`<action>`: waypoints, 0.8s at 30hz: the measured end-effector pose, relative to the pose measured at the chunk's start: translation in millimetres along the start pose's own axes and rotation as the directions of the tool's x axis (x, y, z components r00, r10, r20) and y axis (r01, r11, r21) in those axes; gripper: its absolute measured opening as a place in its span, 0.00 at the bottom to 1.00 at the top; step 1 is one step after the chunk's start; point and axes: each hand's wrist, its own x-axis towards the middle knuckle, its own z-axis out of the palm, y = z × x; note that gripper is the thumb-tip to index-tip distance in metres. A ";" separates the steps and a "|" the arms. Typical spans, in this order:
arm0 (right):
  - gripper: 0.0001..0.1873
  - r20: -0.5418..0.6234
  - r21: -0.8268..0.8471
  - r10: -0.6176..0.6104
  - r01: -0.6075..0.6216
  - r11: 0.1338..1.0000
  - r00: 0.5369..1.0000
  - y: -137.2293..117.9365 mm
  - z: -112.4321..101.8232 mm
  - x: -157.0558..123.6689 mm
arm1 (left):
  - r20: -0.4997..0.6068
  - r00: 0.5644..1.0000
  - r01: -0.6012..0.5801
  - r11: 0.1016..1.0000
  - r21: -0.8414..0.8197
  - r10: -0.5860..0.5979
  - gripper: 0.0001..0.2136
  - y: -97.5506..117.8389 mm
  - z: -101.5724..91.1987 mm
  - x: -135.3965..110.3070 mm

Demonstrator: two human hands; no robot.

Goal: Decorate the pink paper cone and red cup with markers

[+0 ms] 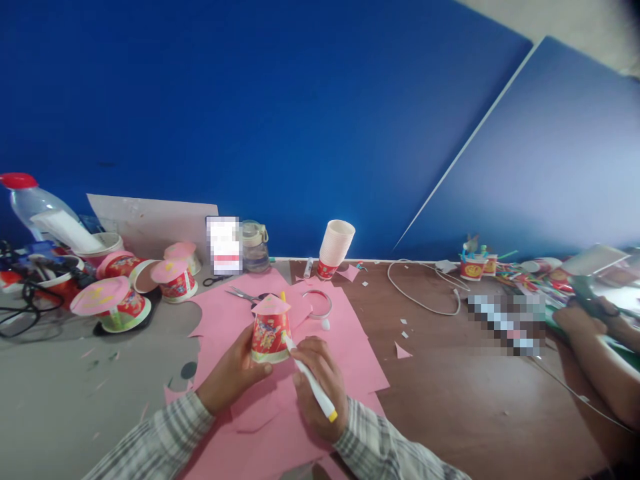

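Note:
My left hand [237, 367] is wrapped round a red patterned paper cup [269, 337], which is upside down with a pink paper cone roof [271, 306] on top. A white marker [314, 383] with a yellow end rests in the grip of my right hand [320, 380], its tip at the cup's right side. Under both hands lies pink paper [350, 360] in overlapping sheets. Behind the cup are scissors [245, 294], partly hidden, and a roll of clear tape [317, 305].
Several decorated cups with pink tops [173, 280] stand at left, near a bottle [23, 200]. A stack of white cups [336, 243], a phone [224, 245] and a water jar [255, 248] line the back. A cable [425, 310] crosses the right side, near another person's hands [580, 323].

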 end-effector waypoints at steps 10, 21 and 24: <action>0.14 0.040 -0.030 -0.026 0.027 0.999 0.999 -2.0 -1.2 -1.4 | -0.013 1.000 0.002 0.999 0.034 -0.002 0.32 0.1 -1.4 -0.2; 0.14 0.057 -0.062 -0.056 0.059 0.996 0.997 -4.4 0.6 -3.5 | -0.020 1.000 0.000 0.998 0.057 0.001 0.32 1.3 -0.9 0.2; 0.14 0.046 -0.073 -0.059 0.062 0.995 0.997 -3.9 -1.0 -2.7 | -0.026 1.000 0.003 0.999 0.034 -0.002 0.33 0.3 -1.2 0.6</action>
